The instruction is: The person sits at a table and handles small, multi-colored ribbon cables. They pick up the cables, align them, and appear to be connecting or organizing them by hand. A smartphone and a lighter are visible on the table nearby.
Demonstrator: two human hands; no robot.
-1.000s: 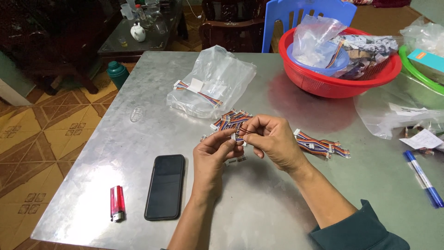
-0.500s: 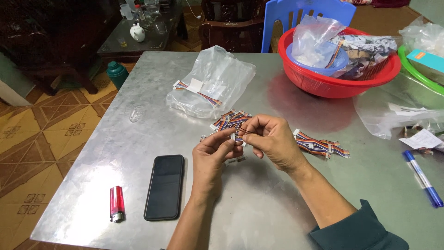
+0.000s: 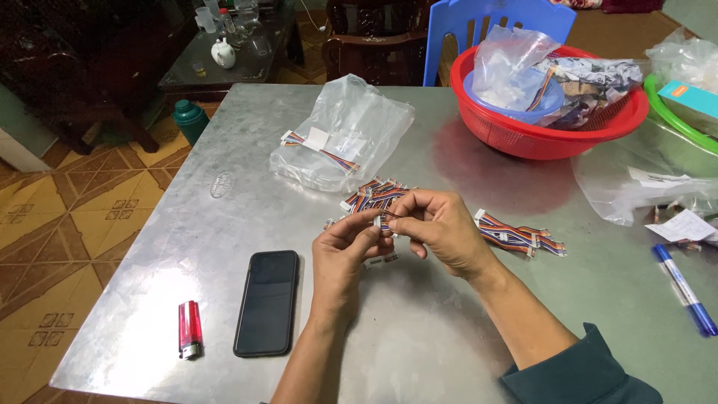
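Over the middle of a metal table [image 3: 419, 337], my left hand [image 3: 345, 251] and my right hand [image 3: 441, 228] meet fingertip to fingertip. Both pinch one short multicoloured ribbon cable with a white connector [image 3: 383, 218]. Just behind my hands lies a small heap of similar cables [image 3: 378, 196]. To the right of my right hand, a second bundle of the cables [image 3: 520, 234] rests on the table. A clear plastic bag [image 3: 345, 135] holding more cables sits further back.
A black phone [image 3: 268, 301] and a red lighter [image 3: 190, 329] lie at the front left. A red basket [image 3: 550, 120] with bags stands back right. Clear bags and a paper slip [image 3: 684, 224] are at the right edge, with blue pens [image 3: 684, 288] nearby.
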